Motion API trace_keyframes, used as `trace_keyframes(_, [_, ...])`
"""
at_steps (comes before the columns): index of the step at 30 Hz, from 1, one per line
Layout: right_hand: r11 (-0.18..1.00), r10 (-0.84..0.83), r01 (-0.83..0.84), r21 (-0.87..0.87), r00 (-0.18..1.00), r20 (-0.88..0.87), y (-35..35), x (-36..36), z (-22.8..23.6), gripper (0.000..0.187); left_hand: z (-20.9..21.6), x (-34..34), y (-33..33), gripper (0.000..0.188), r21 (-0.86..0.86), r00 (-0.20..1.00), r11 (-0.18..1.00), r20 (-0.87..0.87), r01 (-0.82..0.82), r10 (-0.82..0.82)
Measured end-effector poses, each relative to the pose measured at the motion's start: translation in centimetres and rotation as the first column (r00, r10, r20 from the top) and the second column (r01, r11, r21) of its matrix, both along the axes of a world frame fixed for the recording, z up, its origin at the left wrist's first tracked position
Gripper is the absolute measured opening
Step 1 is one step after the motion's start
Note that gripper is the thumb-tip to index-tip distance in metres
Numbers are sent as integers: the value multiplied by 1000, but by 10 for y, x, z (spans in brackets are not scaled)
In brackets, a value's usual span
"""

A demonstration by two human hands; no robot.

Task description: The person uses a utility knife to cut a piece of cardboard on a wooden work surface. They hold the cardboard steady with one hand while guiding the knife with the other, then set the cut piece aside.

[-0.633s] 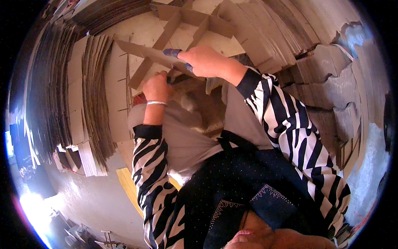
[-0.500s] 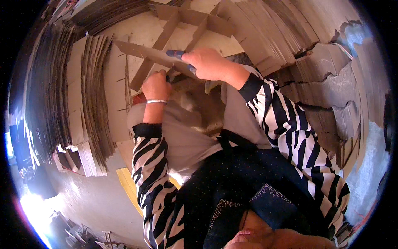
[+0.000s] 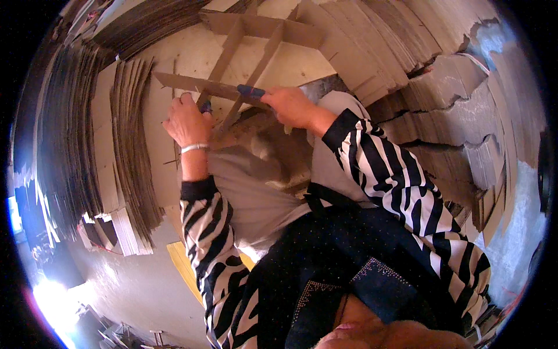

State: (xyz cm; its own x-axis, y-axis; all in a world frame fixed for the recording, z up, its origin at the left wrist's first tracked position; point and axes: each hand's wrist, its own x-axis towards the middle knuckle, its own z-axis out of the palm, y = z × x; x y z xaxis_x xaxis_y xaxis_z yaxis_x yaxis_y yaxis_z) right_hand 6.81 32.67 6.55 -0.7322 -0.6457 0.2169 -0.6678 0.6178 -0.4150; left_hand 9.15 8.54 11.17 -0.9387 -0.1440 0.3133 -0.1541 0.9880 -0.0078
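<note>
A brown cardboard divider [image 3: 264, 26] of interlocked strips lies before me, two long strips running away between a near and a far cross strip. My right hand [image 3: 292, 108] grips the right part of the near cross strip [image 3: 186, 82], its forefinger along the top edge. Dark blue wrapping covers that fingertip. Closer to the left end, my left hand [image 3: 189, 123] is closed at a long strip's near end, its wrapped thumb against the cardboard. Part of its grip is hidden behind the hand.
Tall stacks of cardboard strips [image 3: 131, 134] stand at left. More cardboard sheets [image 3: 372, 52] lean at far right, with torn-edged cardboard stacks [image 3: 453, 119] nearer. The divider rests over a pale board [image 3: 183, 43]. Below my left sleeve is a yellow piece [image 3: 185, 270].
Both hands have come nearer to me; my left has also shifted left. The divider has turned and straightened, and its long strips now poke out past the near cross strip between my hands.
</note>
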Motion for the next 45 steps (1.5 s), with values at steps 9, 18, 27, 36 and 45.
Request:
trace_keyframes(9, [996,19,-25,91,998,64,9,5,1,32,-45,-43,-45,18,26,943,997,329,-67,54])
trace_keyframes(18, [985,-77,90,-149,993,91,7,-14,29,35,-38,-36,-72,34,278,991,960,117,31,-66])
trace_keyframes(27, [533,-654,730,427,676,-339,237,-17,7,54,-11,-82,1,41,244,991,968,97,64,-90])
trace_keyframes(36, [681,-676,732,28,643,-360,184,-52,94,20,-45,-96,-33,24,211,939,976,344,-52,-25])
trace_keyframes(45, [599,-793,716,-359,592,-143,225,-67,71,30,-60,-95,-48,23,163,931,985,364,-56,-7])
